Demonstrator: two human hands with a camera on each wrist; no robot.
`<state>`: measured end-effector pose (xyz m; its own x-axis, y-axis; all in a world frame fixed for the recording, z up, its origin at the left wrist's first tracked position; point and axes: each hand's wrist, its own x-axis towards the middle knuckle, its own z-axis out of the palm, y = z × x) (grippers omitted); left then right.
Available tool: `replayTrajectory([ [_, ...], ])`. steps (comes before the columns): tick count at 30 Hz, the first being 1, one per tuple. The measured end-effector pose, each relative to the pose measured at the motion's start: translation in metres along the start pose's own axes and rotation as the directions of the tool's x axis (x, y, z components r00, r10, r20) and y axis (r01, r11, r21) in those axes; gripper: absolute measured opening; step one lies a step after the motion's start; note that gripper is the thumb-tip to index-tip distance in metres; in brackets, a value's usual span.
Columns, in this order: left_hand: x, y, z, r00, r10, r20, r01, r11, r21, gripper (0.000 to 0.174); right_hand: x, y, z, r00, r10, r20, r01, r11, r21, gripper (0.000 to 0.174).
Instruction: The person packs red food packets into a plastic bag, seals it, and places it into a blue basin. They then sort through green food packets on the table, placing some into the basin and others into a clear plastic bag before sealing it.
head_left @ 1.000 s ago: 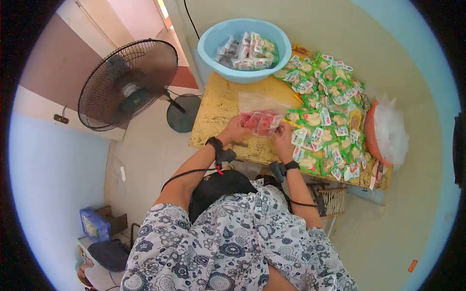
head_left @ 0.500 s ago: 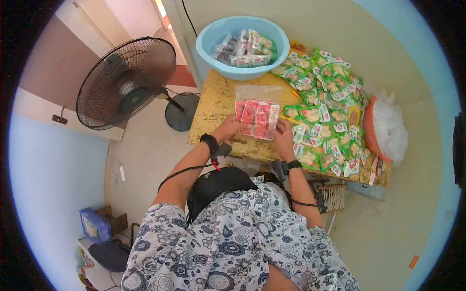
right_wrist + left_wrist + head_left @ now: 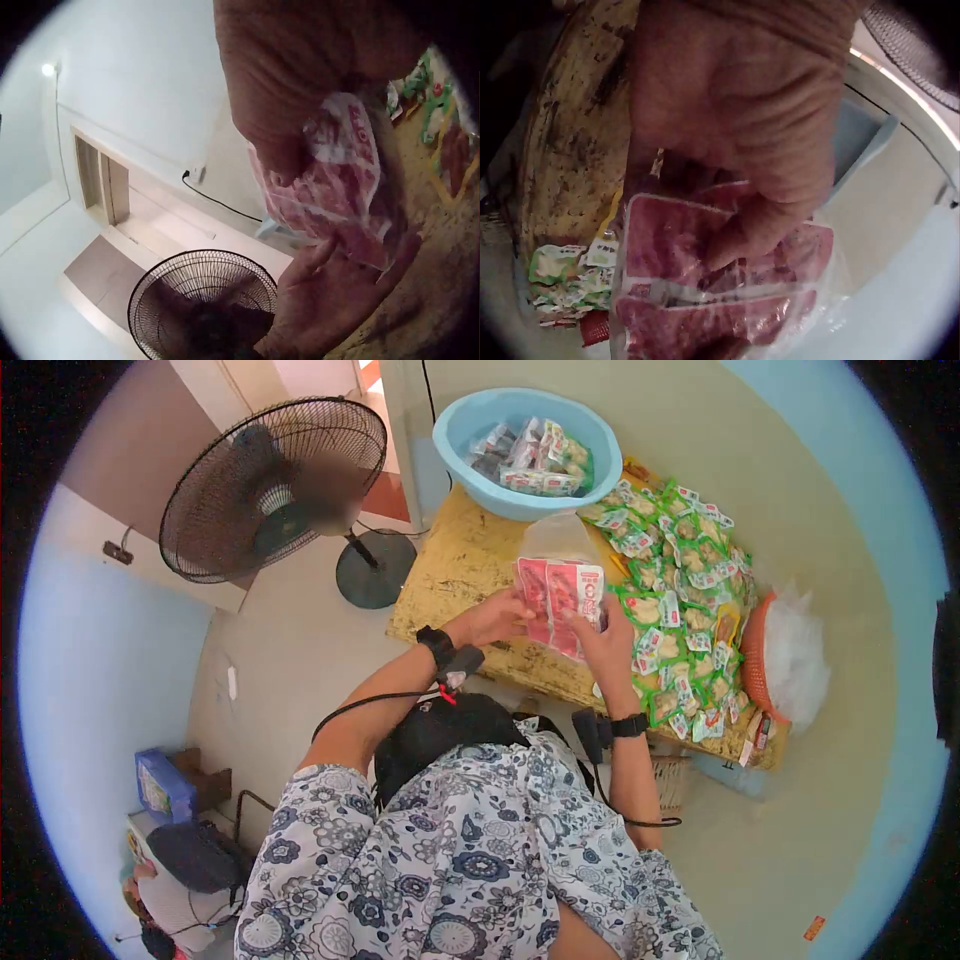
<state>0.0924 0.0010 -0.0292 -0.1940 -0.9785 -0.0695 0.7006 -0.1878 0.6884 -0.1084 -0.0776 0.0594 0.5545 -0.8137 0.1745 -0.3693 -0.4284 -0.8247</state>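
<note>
Both hands hold a clear plastic bag with several flat red-and-white packets (image 3: 563,592) inside, over the front of the yellow table. My left hand (image 3: 497,617) grips its left side; in the left wrist view the thumb (image 3: 742,238) lies across a red packet, with the fingers mostly hidden behind. On the bag's lower right, my right hand (image 3: 608,645) pinches with the thumb on the front face and the fingers behind. The bag's clear upper part (image 3: 556,536) stands up without packets, toward the blue basin.
A light blue basin (image 3: 470,482) with several filled bags stands at the back of the worn yellow table (image 3: 450,575). Many green-edged food packets (image 3: 690,565) cover the right side. Beyond them is an orange basket (image 3: 757,660) with clear plastic. A standing fan (image 3: 275,500) is left.
The bag has gone from tilted to facing up, and now sits turned and further right in the view. The right hand has shifted its thumb onto the front. The head view has swung slightly.
</note>
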Motion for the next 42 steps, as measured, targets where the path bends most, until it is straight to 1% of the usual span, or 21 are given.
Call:
replayTrajectory([
  [1,-0.001,-0.001,-0.002,0.999,0.038,0.010,-0.038,0.999,-0.015,0.054,-0.001,-0.002,0.001,0.998,-0.038,-0.040,0.039,0.999,0.009,0.040],
  [4,-0.004,0.007,0.008,0.990,0.142,0.010,-0.142,0.990,-0.016,0.053,-0.002,0.006,0.007,0.989,-0.108,-0.104,0.081,0.969,-0.232,0.040],
  [6,-0.013,0.014,0.028,0.981,0.189,-0.045,-0.188,0.982,0.035,0.053,-0.003,-0.012,0.006,0.996,-0.069,-0.061,0.057,0.983,-0.176,0.043],
  [10,-0.007,0.016,0.017,0.994,0.083,-0.074,-0.082,0.997,0.016,0.049,-0.004,-0.030,0.002,1.000,-0.025,0.014,0.027,0.992,-0.123,0.048],
  [13,-0.011,0.019,0.017,0.982,0.066,-0.179,-0.053,0.996,0.078,0.045,0.000,0.001,0.008,0.988,-0.086,0.124,0.058,0.974,0.218,0.047],
  [16,-0.013,0.012,0.012,0.964,0.124,-0.235,-0.091,0.985,0.147,0.037,-0.010,-0.003,0.002,0.967,0.065,0.246,-0.149,0.928,0.341,0.048],
  [18,-0.009,0.008,0.007,0.954,0.198,-0.223,-0.167,0.974,0.151,0.029,-0.010,0.005,-0.001,0.963,0.098,0.249,-0.182,0.923,0.339,0.046],
  [19,-0.009,0.009,0.011,0.935,0.235,-0.267,-0.192,0.965,0.177,0.026,-0.010,0.008,-0.001,0.961,0.116,0.251,-0.199,0.920,0.338,0.046],
  [21,-0.011,0.015,0.026,0.884,0.310,-0.351,-0.237,0.943,0.235,0.022,-0.009,0.016,0.002,0.980,0.109,0.167,-0.168,0.900,0.402,0.045],
  [22,-0.014,0.023,0.032,0.874,0.359,-0.328,-0.203,0.882,0.426,0.022,-0.009,0.019,0.003,0.986,0.106,0.125,-0.150,0.889,0.433,0.044],
  [24,-0.017,0.036,0.038,0.861,0.443,-0.252,-0.116,0.652,0.750,0.023,-0.011,0.027,0.004,0.982,0.165,0.086,-0.187,0.870,0.457,0.044],
  [25,-0.016,0.036,0.037,0.844,0.479,-0.243,-0.131,0.623,0.772,0.024,-0.012,0.029,0.004,0.978,0.199,0.067,-0.207,0.859,0.469,0.044],
  [27,-0.011,0.034,0.039,0.810,0.546,-0.216,-0.160,0.560,0.813,0.026,-0.013,0.033,0.004,0.968,0.204,0.146,-0.250,0.840,0.482,0.050],
  [28,-0.010,0.035,0.041,0.828,0.528,-0.191,-0.181,0.573,0.800,0.026,-0.012,0.034,0.004,0.961,0.206,0.184,-0.271,0.830,0.488,0.053],
  [30,-0.011,0.039,0.043,0.860,0.490,-0.144,-0.213,0.601,0.771,0.027,-0.008,0.039,0.006,0.974,0.180,0.136,-0.223,0.848,0.480,0.055],
  [31,-0.013,0.040,0.041,0.886,0.444,-0.134,-0.189,0.609,0.770,0.028,-0.007,0.042,0.008,0.980,0.165,0.114,-0.200,0.857,0.475,0.055],
  [34,-0.017,0.038,0.024,0.941,0.327,-0.085,-0.145,0.617,0.774,0.029,-0.006,0.053,0.014,0.995,-0.021,-0.100,0.043,0.974,0.223,0.056],
  [36,-0.017,0.034,0.009,0.956,0.293,-0.027,-0.163,0.604,0.780,0.029,-0.001,0.061,0.017,0.998,0.053,0.032,-0.060,0.964,0.261,0.053],
  [37,-0.021,0.036,0.007,0.961,0.272,-0.045,-0.143,0.631,0.762,0.029,0.001,0.064,0.018,0.991,0.090,0.099,-0.114,0.955,0.275,0.052],
  [40,-0.032,0.035,0.004,0.970,0.220,-0.102,-0.082,0.694,0.715,0.029,0.002,0.070,0.022,0.988,0.052,0.144,-0.100,0.932,0.348,0.046],
  [42,-0.034,0.036,0.002,0.963,0.232,-0.137,-0.069,0.702,0.709,0.028,0.001,0.064,0.024,0.997,0.018,0.080,-0.043,0.945,0.325,0.039],
])
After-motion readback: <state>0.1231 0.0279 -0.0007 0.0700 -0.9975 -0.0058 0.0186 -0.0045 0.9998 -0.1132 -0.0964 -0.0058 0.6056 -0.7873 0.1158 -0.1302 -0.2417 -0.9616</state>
